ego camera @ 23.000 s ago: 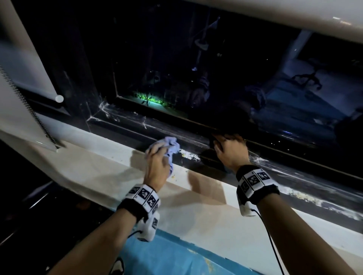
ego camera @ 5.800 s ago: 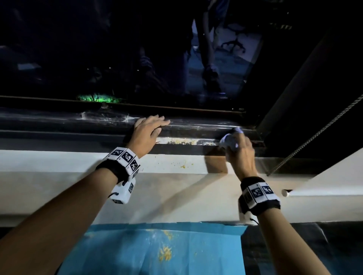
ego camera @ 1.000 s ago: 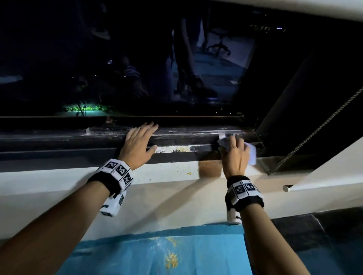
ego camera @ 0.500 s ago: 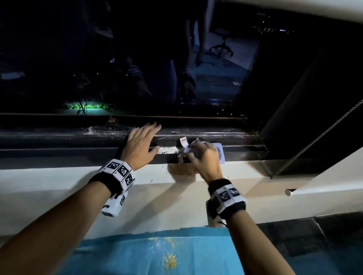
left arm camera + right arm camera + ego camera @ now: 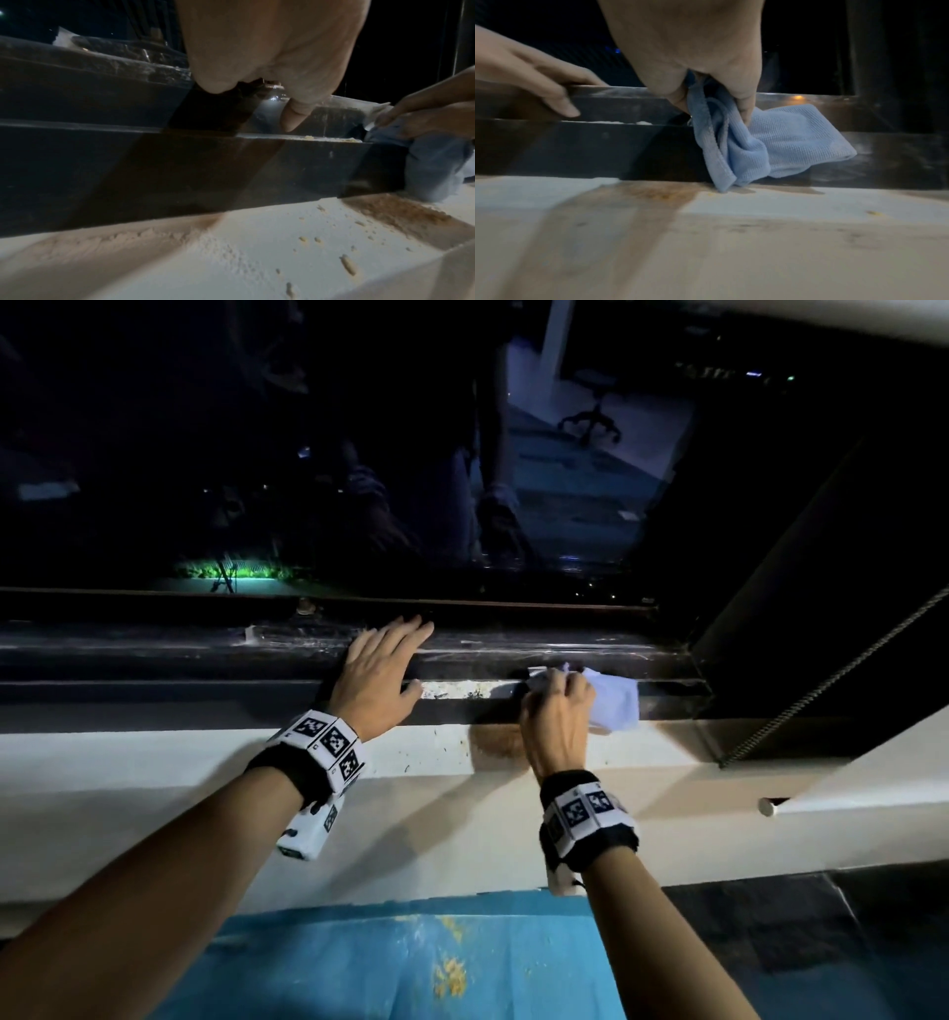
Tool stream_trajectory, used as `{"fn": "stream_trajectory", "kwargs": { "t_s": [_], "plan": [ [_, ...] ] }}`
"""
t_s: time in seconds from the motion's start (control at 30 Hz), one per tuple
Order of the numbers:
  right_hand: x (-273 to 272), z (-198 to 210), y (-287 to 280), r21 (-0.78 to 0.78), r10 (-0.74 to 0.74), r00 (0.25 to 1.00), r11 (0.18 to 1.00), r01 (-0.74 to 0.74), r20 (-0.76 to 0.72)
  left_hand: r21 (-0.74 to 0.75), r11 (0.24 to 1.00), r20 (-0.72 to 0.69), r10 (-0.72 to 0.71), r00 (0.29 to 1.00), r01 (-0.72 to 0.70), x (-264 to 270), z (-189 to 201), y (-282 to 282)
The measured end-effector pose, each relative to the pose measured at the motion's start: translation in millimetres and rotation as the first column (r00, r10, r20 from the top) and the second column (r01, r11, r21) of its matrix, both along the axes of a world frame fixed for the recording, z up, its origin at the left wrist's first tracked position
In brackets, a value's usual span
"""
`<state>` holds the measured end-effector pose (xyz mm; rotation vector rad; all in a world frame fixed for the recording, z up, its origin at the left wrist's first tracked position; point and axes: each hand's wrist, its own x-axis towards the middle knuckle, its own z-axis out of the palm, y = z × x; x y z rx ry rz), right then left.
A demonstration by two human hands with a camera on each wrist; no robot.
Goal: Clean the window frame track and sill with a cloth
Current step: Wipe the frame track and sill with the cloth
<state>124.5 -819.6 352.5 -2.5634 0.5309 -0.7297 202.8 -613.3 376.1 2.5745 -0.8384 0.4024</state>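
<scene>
A light blue cloth [image 5: 613, 703] [image 5: 770, 142] is bunched in my right hand [image 5: 557, 711], which grips it against the dark window track [image 5: 205, 670]; its loose end hangs down over the track's front face to the white sill [image 5: 154, 762]. My left hand [image 5: 382, 667] lies flat with straight fingers on the track's upper ledge, to the left of the cloth. Between the hands a strip of pale yellowish crumbs [image 5: 457, 690] lies in the track groove [image 5: 321, 139]. More crumbs [image 5: 347, 263] dot the sill.
Dark window glass [image 5: 359, 454] rises behind the track. A dark upright frame post [image 5: 801, 588] closes the track at the right, with a bead chain [image 5: 832, 680] hanging across it. A blue sheet [image 5: 411, 963] with yellow crumbs lies below the sill.
In the last second my right hand swept the cloth left along the track, then came back a little to the right. The left hand has stayed flat on the ledge.
</scene>
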Motion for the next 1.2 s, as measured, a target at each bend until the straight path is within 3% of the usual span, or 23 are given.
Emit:
{"fn": "stream_trajectory", "kwargs": {
  "t_s": [0.13, 0.3, 0.4, 0.5, 0.57, 0.7, 0.83, 0.93, 1.0, 1.1, 1.2],
  "plan": [
    [3, -6, 42, -0.121, 0.143, 0.982, 0.980, -0.158, -0.122, 0.029, 1.000, -0.018, -0.003, 1.000, 0.003, 0, 1, 0],
    [-7, 17, 49, 0.087, 0.397, 0.918, 0.915, -0.393, -0.023, 0.048, 0.998, -0.063, -0.047, 0.997, 0.051, -1, 9, 4],
    [-9, 37, 33, 0.147, 0.273, 0.960, 0.949, -0.279, 0.061, -0.019, 0.994, -0.091, -0.108, 0.990, 0.107, -4, 20, 16],
    [-2, 40, 37, 0.133, 0.157, 0.987, 0.978, -0.161, 0.040, -0.054, 0.994, 0.120, -0.088, 0.989, 0.095, -5, 30, 36],
    [1, 41, 56, 0.081, 0.133, 0.991, 0.988, -0.132, -0.003, -0.038, 0.999, 0.202, 0.001, 0.979, 0.006, 3, 33, 49],
    [3, 36, 86, 0.048, 0.187, 0.980, 0.982, -0.184, -0.066, 0.005, 0.990, 0.184, 0.140, 0.973, -0.143, 17, 30, 73],
    [6, 27, 99, 0.014, 0.190, 0.963, 0.982, -0.191, -0.190, 0.025, 0.992, 0.114, 0.119, 0.986, -0.122, 19, 18, 81],
    [6, 32, 101, 0.164, 0.352, 0.935, 0.926, -0.340, -0.044, 0.004, 0.993, 0.080, 0.120, 0.989, -0.121, 21, 18, 80],
    [3, 40, 93, 0.282, 0.334, 0.938, 0.894, -0.347, 0.096, 0.003, 0.994, 0.072, 0.107, 0.992, -0.107, 21, 19, 82],
    [1, 44, 78, 0.250, 0.214, 0.952, 0.931, -0.267, 0.217, 0.002, 0.997, 0.081, 0.076, 0.994, -0.076, 21, 20, 87],
    [-7, 31, 72, 0.100, 0.235, 0.953, 0.961, -0.257, 0.189, -0.009, 0.997, 0.089, 0.071, 0.994, -0.070, 21, 20, 87]
  ]
}}
